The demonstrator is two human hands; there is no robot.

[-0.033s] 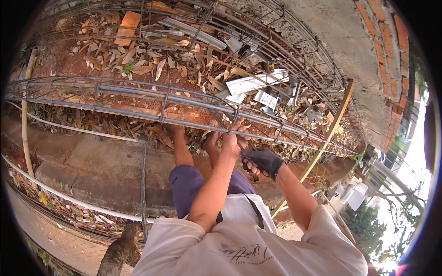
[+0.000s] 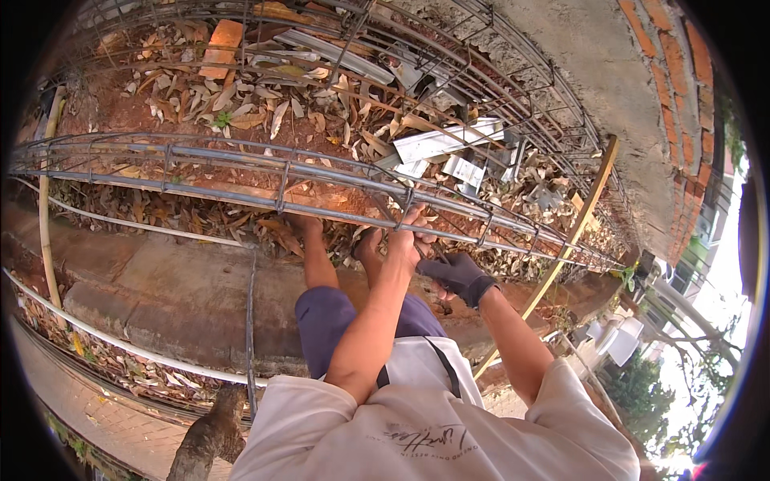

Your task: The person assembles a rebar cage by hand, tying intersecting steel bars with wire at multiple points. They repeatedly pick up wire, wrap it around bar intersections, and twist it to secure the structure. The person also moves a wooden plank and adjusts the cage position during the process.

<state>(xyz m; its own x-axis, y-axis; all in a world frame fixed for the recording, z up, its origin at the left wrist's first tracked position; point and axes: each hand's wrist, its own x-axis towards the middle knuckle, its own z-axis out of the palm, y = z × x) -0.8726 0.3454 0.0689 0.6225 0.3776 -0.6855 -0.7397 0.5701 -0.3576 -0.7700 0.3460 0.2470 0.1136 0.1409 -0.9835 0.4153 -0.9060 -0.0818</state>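
Note:
A long rebar cage (image 2: 224,187) of grey steel bars with square stirrups runs across in front of me. My bare left hand (image 2: 407,243) is closed at its near bar, beside a stirrup, with fingertips showing past the bar. Just right of it, my right hand (image 2: 459,275), in a dark glove, is a fist around a thin dark metal tool (image 2: 423,255). The tool's end points toward my left hand and the bar. Its working tip is hidden by my left fingers, so its exact kind cannot be made out.
A wooden pole (image 2: 573,232) and a bamboo pole (image 2: 44,208) cross under the cage. Beyond lie more rebar cages (image 2: 513,88), metal scraps (image 2: 449,140), an orange brick (image 2: 221,50) and dry leaves. A concrete wall (image 2: 577,64) rises at the far right; a stone curb (image 2: 176,297) runs nearer me.
My right hand has turned at the wrist, so the back of the glove now faces up more. My left hand and the cage stay nearly in place.

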